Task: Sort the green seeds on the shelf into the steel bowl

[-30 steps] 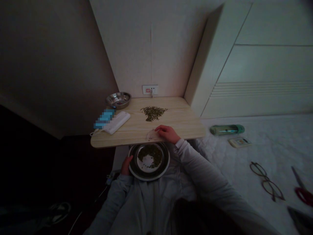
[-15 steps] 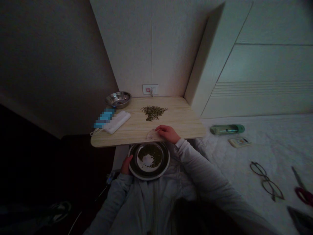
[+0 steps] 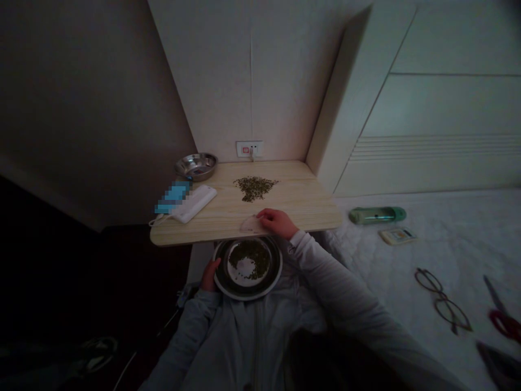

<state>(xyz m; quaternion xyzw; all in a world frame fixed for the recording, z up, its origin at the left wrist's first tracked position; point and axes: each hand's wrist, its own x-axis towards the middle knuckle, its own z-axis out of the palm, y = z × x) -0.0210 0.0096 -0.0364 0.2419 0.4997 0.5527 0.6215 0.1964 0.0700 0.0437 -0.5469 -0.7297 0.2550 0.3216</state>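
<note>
My left hand (image 3: pixel 210 273) grips the left rim of a steel bowl (image 3: pixel 277 270) held just under the near edge of a small wooden table (image 3: pixel 309 206). Green beans lie in the bowl around a bare patch of its bottom. My right hand (image 3: pixel 275 221) rests near the table's front edge, fingers pinched on a thin pale flat piece (image 3: pixel 248 225) lying on the wood. A pile of green beans (image 3: pixel 254 187) sits in the middle of the table, beyond my right hand.
A second steel bowl (image 3: pixel 197 165) stands at the table's back left. A white power strip (image 3: pixel 194 203) lies on the left side, and a wall socket (image 3: pixel 249 148) is behind. On the bed to the right lie a green bottle (image 3: pixel 376 215), a small card (image 3: pixel 398 235), glasses (image 3: pixel 442 301) and scissors (image 3: pixel 503 315).
Almost nothing has moved. My right hand and the pale piece have shifted very slightly on the table edge; the bowl stays under the edge.
</note>
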